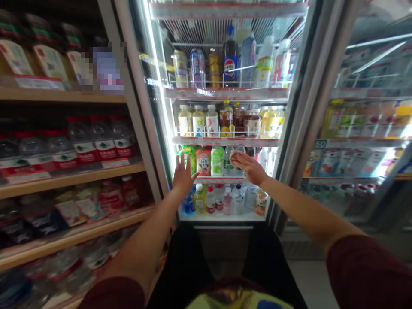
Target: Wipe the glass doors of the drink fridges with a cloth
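Note:
My left hand [183, 174] is raised with its fingers spread, holding nothing. It appears to rest against the glass door [206, 94] of a lit drinks fridge, in front of a green pack at the left of a lower shelf. My right hand [252, 167] presses a small beige cloth [236, 158] under its fingertips, at the glass further right. Behind the cloth stand clear bottles, and a green-labelled bottle [217, 161] is between the two hands. The cloth's exact shape is blurred.
Wooden shelves [77, 182] with red-capped bottles stand close on my left. Another fridge door [360, 141] is on the right. The fridge's metal frame [302, 107] runs up beside my right arm. My knees [186, 253] are bent before the fridge's base.

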`<control>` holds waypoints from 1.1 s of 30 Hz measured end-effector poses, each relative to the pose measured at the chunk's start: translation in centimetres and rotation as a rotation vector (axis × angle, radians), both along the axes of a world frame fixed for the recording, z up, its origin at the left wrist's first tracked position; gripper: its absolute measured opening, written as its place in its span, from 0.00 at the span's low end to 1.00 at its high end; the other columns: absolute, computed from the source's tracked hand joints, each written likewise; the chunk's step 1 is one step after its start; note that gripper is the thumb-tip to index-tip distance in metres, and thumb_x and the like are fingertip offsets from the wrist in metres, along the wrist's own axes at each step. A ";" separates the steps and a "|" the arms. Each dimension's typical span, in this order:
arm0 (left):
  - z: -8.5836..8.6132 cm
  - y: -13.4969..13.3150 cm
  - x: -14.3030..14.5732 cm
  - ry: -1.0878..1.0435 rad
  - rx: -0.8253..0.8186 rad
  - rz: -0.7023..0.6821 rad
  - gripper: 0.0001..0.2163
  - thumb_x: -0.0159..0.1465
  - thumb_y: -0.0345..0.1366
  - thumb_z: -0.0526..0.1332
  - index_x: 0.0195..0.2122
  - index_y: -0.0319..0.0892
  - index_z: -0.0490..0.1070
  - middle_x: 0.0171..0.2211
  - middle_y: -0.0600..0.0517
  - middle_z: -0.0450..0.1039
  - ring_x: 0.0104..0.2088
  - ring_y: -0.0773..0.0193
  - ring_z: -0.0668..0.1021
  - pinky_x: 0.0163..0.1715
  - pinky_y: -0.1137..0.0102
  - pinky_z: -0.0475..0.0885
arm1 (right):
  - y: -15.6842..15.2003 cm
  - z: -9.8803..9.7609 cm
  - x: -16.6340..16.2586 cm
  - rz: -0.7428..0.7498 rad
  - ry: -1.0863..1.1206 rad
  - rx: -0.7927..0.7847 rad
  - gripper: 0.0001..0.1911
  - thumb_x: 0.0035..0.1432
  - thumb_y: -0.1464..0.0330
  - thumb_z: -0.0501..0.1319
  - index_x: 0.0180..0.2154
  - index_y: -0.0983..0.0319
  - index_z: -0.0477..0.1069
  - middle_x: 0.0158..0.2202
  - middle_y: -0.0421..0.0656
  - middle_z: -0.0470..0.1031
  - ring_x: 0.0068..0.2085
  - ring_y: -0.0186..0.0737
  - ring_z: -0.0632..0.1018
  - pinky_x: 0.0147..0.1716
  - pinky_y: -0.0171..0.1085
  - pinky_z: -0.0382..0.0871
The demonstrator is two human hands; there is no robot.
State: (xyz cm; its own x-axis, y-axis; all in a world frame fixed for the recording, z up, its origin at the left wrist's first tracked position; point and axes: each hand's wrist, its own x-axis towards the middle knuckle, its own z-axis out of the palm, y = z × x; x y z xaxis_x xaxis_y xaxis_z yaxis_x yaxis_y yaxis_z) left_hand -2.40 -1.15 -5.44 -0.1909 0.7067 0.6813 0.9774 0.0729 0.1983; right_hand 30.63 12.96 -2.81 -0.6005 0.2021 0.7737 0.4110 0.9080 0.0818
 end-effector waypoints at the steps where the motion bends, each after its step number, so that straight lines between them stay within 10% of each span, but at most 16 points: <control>1: 0.0 0.3 1.2 -0.022 0.021 -0.042 0.39 0.76 0.44 0.65 0.83 0.36 0.55 0.84 0.29 0.45 0.84 0.36 0.48 0.81 0.40 0.54 | -0.8 -0.2 -1.8 0.033 0.016 -0.019 0.32 0.71 0.75 0.52 0.69 0.53 0.79 0.72 0.47 0.77 0.76 0.51 0.73 0.76 0.59 0.70; 6: 0.1 1.4 8.5 -0.433 0.128 -0.364 0.27 0.81 0.40 0.51 0.79 0.37 0.62 0.78 0.35 0.66 0.77 0.51 0.71 0.75 0.54 0.71 | -5.6 -0.2 -10.0 0.180 0.234 -0.135 0.41 0.75 0.73 0.49 0.84 0.49 0.50 0.78 0.43 0.67 0.78 0.44 0.69 0.78 0.55 0.68; 10: 1.4 0.9 10.7 -0.646 0.152 -0.360 0.24 0.81 0.40 0.49 0.72 0.36 0.73 0.63 0.38 0.83 0.61 0.51 0.85 0.63 0.58 0.81 | -7.5 -0.5 -10.4 0.234 0.074 -0.174 0.46 0.75 0.71 0.51 0.86 0.56 0.35 0.83 0.47 0.58 0.81 0.44 0.63 0.79 0.51 0.64; 14: 6.0 0.4 6.4 -0.563 0.323 -0.152 0.24 0.79 0.37 0.53 0.72 0.38 0.72 0.57 0.41 0.86 0.54 0.49 0.88 0.59 0.57 0.83 | -4.8 3.1 -4.4 0.062 -0.116 -0.041 0.50 0.71 0.70 0.62 0.85 0.56 0.42 0.83 0.51 0.54 0.83 0.55 0.58 0.80 0.64 0.57; 19: 10.6 1.7 -1.8 -0.157 0.544 0.061 0.30 0.71 0.26 0.53 0.75 0.37 0.70 0.75 0.42 0.72 0.78 0.50 0.68 0.81 0.53 0.62 | 0.4 8.7 1.9 -0.249 -0.112 0.087 0.52 0.65 0.68 0.72 0.83 0.56 0.52 0.85 0.55 0.48 0.84 0.65 0.50 0.81 0.72 0.43; 24: 1.9 2.4 -1.9 0.171 0.134 -0.010 0.33 0.71 0.22 0.50 0.78 0.23 0.60 0.81 0.28 0.56 0.83 0.40 0.54 0.82 0.42 0.55 | 2.1 9.1 2.6 -0.388 -0.217 0.049 0.52 0.67 0.67 0.72 0.83 0.62 0.50 0.85 0.62 0.40 0.84 0.69 0.45 0.80 0.73 0.44; 28: -5.0 1.4 -1.4 0.325 -0.006 -0.068 0.33 0.71 0.23 0.55 0.78 0.29 0.63 0.79 0.28 0.59 0.82 0.36 0.58 0.78 0.36 0.62 | 1.8 9.0 2.4 -0.478 -0.318 0.040 0.62 0.64 0.64 0.75 0.85 0.61 0.40 0.86 0.58 0.32 0.85 0.68 0.40 0.79 0.74 0.42; 33: 1.3 2.6 -5.8 0.403 0.116 -0.055 0.34 0.71 0.21 0.52 0.79 0.40 0.65 0.82 0.36 0.56 0.83 0.37 0.55 0.78 0.34 0.62 | 1.2 9.5 2.6 -0.540 -0.371 0.015 0.64 0.65 0.60 0.73 0.85 0.57 0.34 0.86 0.51 0.27 0.85 0.65 0.36 0.80 0.73 0.39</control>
State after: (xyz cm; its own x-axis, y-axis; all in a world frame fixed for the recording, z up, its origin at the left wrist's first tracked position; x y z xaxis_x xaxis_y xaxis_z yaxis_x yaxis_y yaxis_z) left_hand -8.23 1.43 -4.13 0.1431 0.6226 0.7694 0.9803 0.0177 -0.1967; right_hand 33.20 14.14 6.70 -0.6451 0.5406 0.5400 0.7508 0.5797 0.3165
